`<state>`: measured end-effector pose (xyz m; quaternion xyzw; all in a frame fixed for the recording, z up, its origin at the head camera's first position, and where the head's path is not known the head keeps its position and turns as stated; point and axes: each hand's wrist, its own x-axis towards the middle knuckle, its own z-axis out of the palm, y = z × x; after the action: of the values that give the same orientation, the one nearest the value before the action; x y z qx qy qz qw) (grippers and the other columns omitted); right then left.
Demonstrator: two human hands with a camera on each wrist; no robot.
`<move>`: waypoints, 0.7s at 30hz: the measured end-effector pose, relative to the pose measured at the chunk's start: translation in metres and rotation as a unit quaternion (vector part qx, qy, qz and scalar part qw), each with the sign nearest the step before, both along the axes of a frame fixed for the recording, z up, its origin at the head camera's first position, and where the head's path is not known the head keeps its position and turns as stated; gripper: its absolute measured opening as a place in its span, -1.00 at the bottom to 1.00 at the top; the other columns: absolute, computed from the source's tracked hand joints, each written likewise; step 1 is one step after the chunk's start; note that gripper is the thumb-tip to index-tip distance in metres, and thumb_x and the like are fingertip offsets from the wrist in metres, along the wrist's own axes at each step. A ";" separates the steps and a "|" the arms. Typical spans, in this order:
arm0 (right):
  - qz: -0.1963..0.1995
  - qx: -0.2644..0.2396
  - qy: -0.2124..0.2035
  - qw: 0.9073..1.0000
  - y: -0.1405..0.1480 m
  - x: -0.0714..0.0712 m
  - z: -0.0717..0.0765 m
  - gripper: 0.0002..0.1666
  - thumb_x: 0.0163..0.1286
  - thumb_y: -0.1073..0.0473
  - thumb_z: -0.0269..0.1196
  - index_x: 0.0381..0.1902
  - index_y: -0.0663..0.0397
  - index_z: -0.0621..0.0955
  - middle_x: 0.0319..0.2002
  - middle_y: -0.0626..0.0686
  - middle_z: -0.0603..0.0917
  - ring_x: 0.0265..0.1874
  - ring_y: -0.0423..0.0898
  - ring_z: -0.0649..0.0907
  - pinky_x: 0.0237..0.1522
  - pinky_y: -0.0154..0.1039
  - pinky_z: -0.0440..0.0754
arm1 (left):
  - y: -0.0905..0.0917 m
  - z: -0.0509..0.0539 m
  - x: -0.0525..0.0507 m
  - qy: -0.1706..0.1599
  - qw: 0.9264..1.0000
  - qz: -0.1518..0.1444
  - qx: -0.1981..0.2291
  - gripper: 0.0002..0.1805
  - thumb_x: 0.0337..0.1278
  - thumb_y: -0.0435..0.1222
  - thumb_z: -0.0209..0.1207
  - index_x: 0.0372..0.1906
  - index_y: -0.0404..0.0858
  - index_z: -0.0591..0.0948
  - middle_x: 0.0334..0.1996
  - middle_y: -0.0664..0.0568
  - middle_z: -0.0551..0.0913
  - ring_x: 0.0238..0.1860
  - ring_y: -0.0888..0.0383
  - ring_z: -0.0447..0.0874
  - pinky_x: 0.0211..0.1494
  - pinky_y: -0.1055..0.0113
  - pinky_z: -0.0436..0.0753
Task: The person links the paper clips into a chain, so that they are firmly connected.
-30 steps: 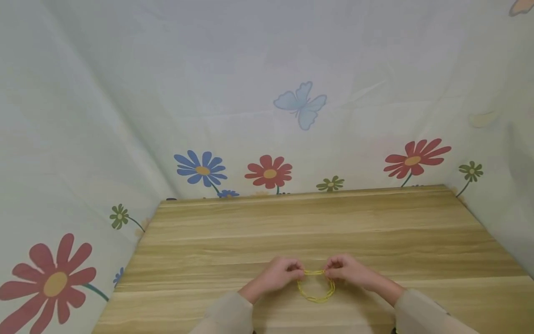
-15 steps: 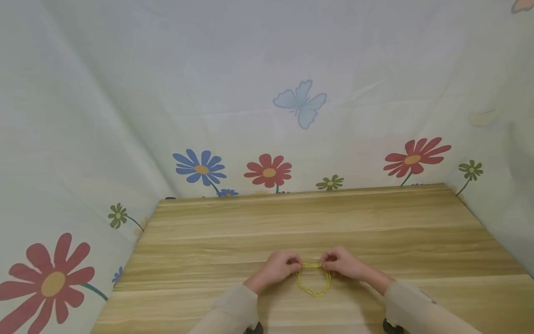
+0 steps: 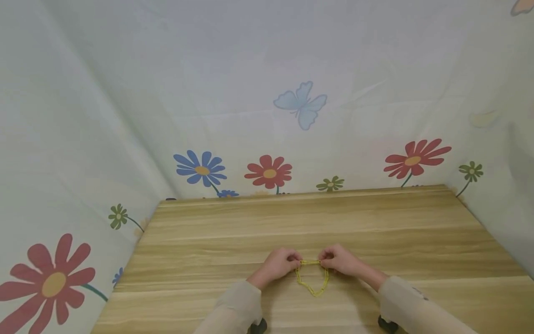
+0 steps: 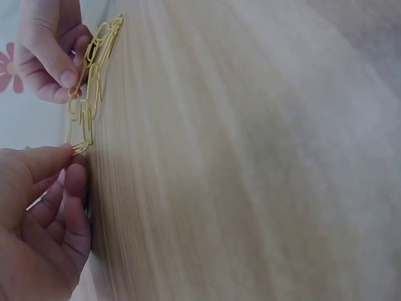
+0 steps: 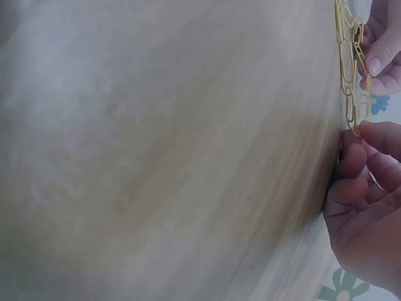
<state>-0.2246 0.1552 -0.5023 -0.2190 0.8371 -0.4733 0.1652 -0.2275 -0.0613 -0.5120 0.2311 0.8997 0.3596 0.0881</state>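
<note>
A closed loop of linked yellow paper clips, a paper clip chain (image 3: 315,293), hangs or lies between both hands near the front of the table. My left hand (image 3: 278,264) pinches its far left part between thumb and forefinger. On the other side, my right hand (image 3: 341,260) pinches the far right part the same way. Between the fingertips one stretch runs nearly straight, while the rest sags toward me into a point. The left wrist view shows separate clip links (image 4: 94,88) close above the wood. From the right wrist, more of the links (image 5: 346,63) show beside the fingertips.
The wood-grain table (image 3: 233,227) spreads out beyond and beside the hands. A pale cloth backdrop (image 3: 233,93) printed with flowers and butterflies stands along its back and sides. Dark wrist pieces (image 3: 258,326) show under the beige sleeves (image 3: 235,306).
Both hands have shifted slightly away from me and a little left with the chain. Its rounded near side has drawn into a narrower point, and the stretch between the hands looks straighter.
</note>
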 end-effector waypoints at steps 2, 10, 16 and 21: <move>0.001 0.010 0.015 1.000 -0.001 0.000 0.000 -0.89 0.14 0.34 0.15 -0.42 0.34 0.56 -0.57 0.09 0.56 -0.69 -0.26 0.40 -0.67 -0.42 0.37 | 0.000 -0.001 -0.001 0.007 1.000 0.001 -0.001 -0.93 0.00 -0.30 0.16 -0.40 -0.20 0.62 -0.49 0.11 0.63 -0.45 0.37 0.48 -0.36 0.53 0.43; -0.002 0.045 0.077 0.996 -0.002 -0.002 -0.001 -0.95 0.10 0.37 0.17 -0.48 0.28 0.57 -0.57 0.02 0.58 -0.61 -0.36 0.41 -0.55 -0.45 0.39 | 0.000 -0.001 -0.001 0.020 1.000 0.005 -0.002 -0.93 -0.01 -0.30 0.17 -0.41 -0.20 0.62 -0.50 0.11 0.62 -0.46 0.37 0.45 -0.36 0.52 0.42; -0.013 0.048 0.083 0.995 0.001 -0.002 -0.003 -0.93 0.09 0.35 0.19 -0.46 0.29 0.57 -0.54 0.03 0.59 -0.57 -0.35 0.43 -0.52 -0.44 0.42 | -0.004 -0.001 -0.001 0.027 1.000 0.012 -0.004 -0.90 0.00 -0.27 0.17 -0.39 -0.20 0.63 -0.47 0.12 0.62 -0.43 0.36 0.47 -0.34 0.51 0.43; -0.023 0.042 0.062 0.997 0.003 -0.002 -0.001 -0.91 0.09 0.35 0.19 -0.43 0.31 0.57 -0.54 0.04 0.59 -0.61 -0.32 0.44 -0.58 -0.43 0.43 | -0.007 -0.001 -0.001 0.026 1.000 0.013 -0.002 -0.88 0.01 -0.25 0.17 -0.38 -0.20 0.63 -0.46 0.11 0.63 -0.42 0.35 0.49 -0.33 0.50 0.45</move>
<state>-0.2262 0.1583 -0.5034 -0.2213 0.8699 -0.4266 0.1111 -0.2284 -0.0679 -0.5129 0.2280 0.9056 0.3526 0.0605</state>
